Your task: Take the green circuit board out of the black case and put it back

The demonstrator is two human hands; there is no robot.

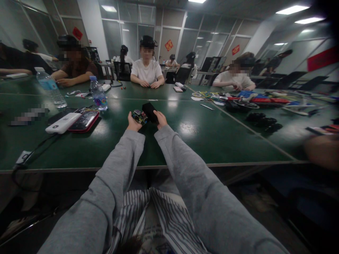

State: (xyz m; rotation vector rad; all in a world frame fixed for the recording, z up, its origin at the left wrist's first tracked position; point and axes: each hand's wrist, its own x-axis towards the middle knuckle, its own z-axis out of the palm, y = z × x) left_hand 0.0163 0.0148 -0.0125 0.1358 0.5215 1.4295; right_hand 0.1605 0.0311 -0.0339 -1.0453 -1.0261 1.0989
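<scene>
A: Where do things stand?

B: Both hands are occupied above the counter (185, 151). The left hand (134, 124) cradles a clump of small parts (140, 118), board-like, with bits of green and yellow. The right hand (160, 120) grips a black box (150, 112), held tilted just beside it.

A: So how far along is it?

B: All I can say is that the clump of small parts lies outside the black box, at least in the portion I can see. Whether anything is finished or left over, one view doesn't settle.

A: Are the two touching?

B: Can't tell. They overlap from here, and the meeting edge is dark.

A: What else is hard to read?

B: The inside of the black box, and whether it has an opening at all. The left palm is partly covered by what it holds, and most of the right fingers are hidden behind the box. The parts are too small to name. Over at the right edge, a blurred arm (321, 150) is cut off by the frame.
</scene>
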